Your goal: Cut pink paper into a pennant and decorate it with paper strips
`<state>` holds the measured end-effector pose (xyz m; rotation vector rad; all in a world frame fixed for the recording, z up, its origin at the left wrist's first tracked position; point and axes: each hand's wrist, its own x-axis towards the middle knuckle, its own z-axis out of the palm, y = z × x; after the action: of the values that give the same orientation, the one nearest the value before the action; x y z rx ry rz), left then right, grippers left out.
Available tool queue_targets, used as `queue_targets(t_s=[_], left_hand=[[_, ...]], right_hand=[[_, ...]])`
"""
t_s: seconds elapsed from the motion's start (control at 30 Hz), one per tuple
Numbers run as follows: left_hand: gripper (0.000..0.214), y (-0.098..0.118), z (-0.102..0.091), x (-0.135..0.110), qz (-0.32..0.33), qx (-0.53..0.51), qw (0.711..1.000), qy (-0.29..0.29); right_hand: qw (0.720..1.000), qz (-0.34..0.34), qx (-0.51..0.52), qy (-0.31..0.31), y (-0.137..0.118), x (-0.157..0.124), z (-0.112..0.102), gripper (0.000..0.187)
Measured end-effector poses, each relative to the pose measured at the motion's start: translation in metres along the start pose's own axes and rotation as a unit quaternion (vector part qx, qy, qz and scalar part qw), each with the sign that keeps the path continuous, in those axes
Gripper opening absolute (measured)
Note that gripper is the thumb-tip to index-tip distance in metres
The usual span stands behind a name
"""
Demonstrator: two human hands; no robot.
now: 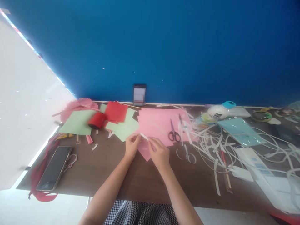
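Between my two hands is a small white paper strip [144, 136], held just above the pink paper [154, 125]. My left hand [132, 145] pinches its left end between thumb and fingers. At its right end, my right hand [159, 153] has its fingers closed on the strip too. Black-handled scissors [174, 135] lie on the pink paper to the right of my hands. A second pair of scissors [187, 155], with pale handles, rests on the wood close by. Light green paper [126, 128] lies left of the pink sheets.
A phone [55, 168] with a red strap [44, 197] lies at the left edge. Red paper [116, 112] and a red roll [97, 120] sit behind. White cables, paper scraps and a power strip [260, 168] crowd the right. A small framed screen [139, 94] leans against the blue wall.
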<state>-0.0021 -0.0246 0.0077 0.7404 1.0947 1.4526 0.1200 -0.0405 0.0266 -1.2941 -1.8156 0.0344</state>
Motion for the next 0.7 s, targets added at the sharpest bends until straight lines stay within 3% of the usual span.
queue_targets(t_s=[0.7], left_hand=[[0.026,-0.0011,0.0000,0.0011,-0.011,0.004,1.000,0.005]], right_hand=[[1.000,0.002,-0.010,-0.007,-0.0027,0.0000,-0.0016,0.018]])
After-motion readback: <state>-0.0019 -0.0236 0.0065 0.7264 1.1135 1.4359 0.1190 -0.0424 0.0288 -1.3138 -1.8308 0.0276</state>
